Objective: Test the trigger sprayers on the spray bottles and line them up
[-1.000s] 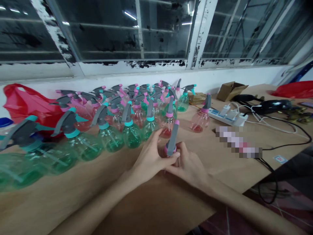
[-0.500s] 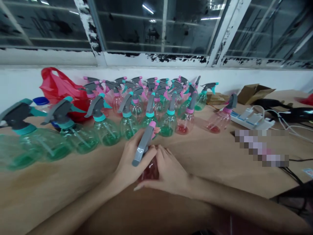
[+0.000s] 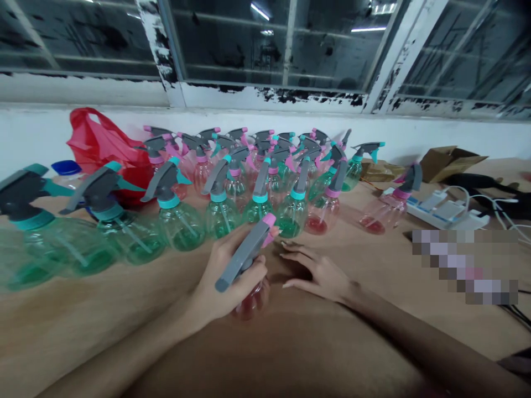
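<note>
A pink spray bottle (image 3: 254, 301) with a grey trigger head and pink nozzle stands in front of me on the table. My left hand (image 3: 226, 271) is closed around its neck, just under the head, and hides the collar. To the bottle's right, apart from it, my right hand (image 3: 321, 273) has its fingers stretched out with nothing in them. A green spray bottle (image 3: 292, 218) and a pink-collared spray bottle (image 3: 321, 213) stand just beyond the hands.
Several green spray bottles (image 3: 182, 224) form a curved row to the left, with more crowded behind. A red plastic bag (image 3: 103, 141) lies at the back left. On the right are a lone pink spray bottle (image 3: 384, 210), a white power strip (image 3: 448, 209) and a cardboard box (image 3: 450, 160).
My right hand has let go of the pink spray bottle and moved right, its fingers opening. My left hand keeps its hold. The view has shifted slightly.
</note>
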Demonstrator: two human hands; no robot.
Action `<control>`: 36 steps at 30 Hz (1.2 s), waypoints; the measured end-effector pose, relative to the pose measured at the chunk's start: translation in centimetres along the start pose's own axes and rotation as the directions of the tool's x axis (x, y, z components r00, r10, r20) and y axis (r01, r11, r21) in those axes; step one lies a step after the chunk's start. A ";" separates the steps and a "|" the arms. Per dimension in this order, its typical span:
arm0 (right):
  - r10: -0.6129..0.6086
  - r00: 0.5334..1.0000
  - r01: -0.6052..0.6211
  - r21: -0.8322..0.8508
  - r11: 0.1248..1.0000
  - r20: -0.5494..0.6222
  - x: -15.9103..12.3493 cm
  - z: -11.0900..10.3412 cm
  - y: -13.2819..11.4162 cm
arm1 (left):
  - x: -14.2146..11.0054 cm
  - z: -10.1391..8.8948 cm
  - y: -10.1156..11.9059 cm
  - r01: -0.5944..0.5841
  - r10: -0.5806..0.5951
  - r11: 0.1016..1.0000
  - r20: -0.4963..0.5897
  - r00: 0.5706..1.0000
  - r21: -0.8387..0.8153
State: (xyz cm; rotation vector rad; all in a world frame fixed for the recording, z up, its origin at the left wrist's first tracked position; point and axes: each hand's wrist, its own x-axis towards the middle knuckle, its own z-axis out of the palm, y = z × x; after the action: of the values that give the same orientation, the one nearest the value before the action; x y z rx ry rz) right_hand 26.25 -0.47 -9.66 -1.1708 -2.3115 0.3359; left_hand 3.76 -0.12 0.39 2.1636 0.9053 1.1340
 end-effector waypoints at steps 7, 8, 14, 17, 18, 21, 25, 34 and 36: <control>0.025 0.998 -0.023 -0.047 0.999 0.055 -0.1 0.5 -0.1 | 0.0 -0.5 -0.6 -0.030 0.027 0.999 0.093 0.995 0.032; 0.030 0.998 -0.026 -0.050 0.998 0.063 -0.1 0.5 -0.2 | 0.0 -0.5 -0.5 -0.019 0.016 0.999 0.099 0.995 0.033; 0.033 0.995 -0.031 -0.029 0.999 0.098 -0.3 0.1 -0.4 | 0.2 -0.3 -0.1 0.022 -0.023 1.000 0.094 0.995 0.012; 0.037 0.995 -0.035 -0.018 0.999 0.097 -0.3 0.2 -0.4 | 0.3 -0.3 0.1 0.025 -0.026 1.000 0.084 0.996 0.013; 0.038 0.995 -0.037 -0.014 0.999 0.094 -0.3 0.2 -0.4 | 0.3 -0.3 0.1 0.020 -0.021 1.000 0.083 0.996 0.012; 0.035 0.995 -0.034 -0.010 0.999 0.089 -0.4 0.4 -0.2 | 0.5 -0.4 0.2 0.005 -0.006 1.000 0.096 0.995 0.013; 0.030 0.996 -0.028 -0.022 0.999 0.087 -0.5 0.5 0.0 | 0.5 -0.5 0.1 0.018 -0.019 1.000 0.101 0.995 0.018; 0.035 0.995 -0.032 -0.034 0.999 0.089 -0.5 0.4 -0.2 | 0.3 -1.1 0.4 0.017 -0.022 0.999 0.146 0.989 0.031; 0.036 0.996 -0.033 -0.031 0.999 0.087 -0.5 0.4 -0.2 | 0.3 -1.0 0.2 0.039 -0.040 0.999 0.130 0.991 0.013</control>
State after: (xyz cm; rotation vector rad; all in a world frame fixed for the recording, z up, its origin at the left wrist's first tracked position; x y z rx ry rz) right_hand 26.12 -0.95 -10.09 -1.2340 -2.3810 0.3738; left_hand 3.16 0.13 1.21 2.1906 0.8935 0.9584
